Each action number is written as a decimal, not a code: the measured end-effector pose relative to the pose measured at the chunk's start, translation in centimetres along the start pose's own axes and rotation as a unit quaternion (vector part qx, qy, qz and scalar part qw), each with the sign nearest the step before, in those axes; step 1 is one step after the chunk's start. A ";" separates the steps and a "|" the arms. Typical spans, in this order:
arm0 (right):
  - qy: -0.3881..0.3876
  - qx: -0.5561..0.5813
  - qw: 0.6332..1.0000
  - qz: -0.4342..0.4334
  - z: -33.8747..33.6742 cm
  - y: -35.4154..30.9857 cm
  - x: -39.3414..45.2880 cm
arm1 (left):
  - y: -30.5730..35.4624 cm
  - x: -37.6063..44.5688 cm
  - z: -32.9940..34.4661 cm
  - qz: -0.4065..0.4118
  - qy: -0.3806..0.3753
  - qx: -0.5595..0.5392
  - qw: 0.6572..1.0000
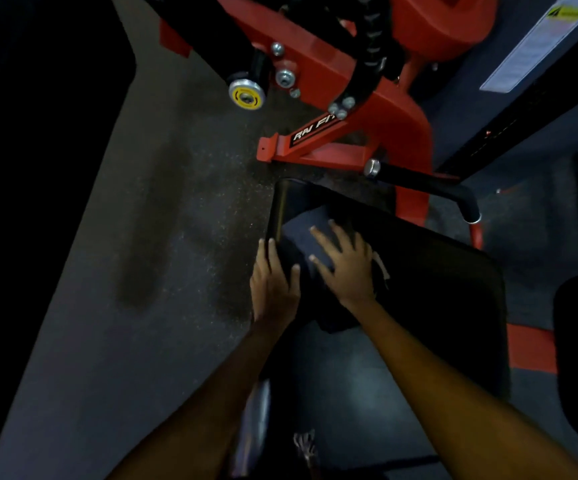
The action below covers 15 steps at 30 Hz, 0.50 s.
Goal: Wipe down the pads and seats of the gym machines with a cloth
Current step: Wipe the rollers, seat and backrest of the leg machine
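Centre frame: a dark cloth [301, 240], soft, light and prone to bunching, lies on the black seat pad [419, 271]. The right hand [344, 268] presses it flat, fingers spread; the left hand [273, 282] steadies the pad's left edge, fingers straight.

Gym interior. A red steel machine frame [332, 74] with bolted pivots and a partly legible brand decal [315, 130] stands on speckled rubber flooring [162, 216]; a black padded seat [429, 282] and a black handle bar [426, 181] adjoin it.
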State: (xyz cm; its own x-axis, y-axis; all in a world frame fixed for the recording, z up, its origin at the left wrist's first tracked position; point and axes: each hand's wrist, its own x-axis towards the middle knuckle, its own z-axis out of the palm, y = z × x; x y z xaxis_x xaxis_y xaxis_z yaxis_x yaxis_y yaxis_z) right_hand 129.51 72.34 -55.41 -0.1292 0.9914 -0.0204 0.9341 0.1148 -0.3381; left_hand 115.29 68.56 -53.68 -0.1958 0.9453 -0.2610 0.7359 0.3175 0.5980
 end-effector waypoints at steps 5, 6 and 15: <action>-0.003 0.010 0.990 0.143 -0.7 0.1 2.2 | 4.4 9.6 1.5 0.029 -0.012 0.116 0.993; -0.011 -0.007 0.994 0.104 -0.5 1.1 2.3 | 4.7 10.8 1.6 0.045 -0.011 0.141 0.989; -0.043 0.051 0.987 0.148 -1.5 2.7 9.1 | 6.9 13.3 2.2 0.104 -0.018 0.235 0.966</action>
State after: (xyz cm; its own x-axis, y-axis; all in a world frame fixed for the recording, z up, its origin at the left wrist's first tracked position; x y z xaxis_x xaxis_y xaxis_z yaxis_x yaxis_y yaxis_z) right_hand 131.34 81.73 -55.14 0.1134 0.9711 -0.2100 0.8976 -0.1907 -0.3974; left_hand 119.22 83.19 -54.73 0.0040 0.9791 -0.2034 0.9718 0.0442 0.2317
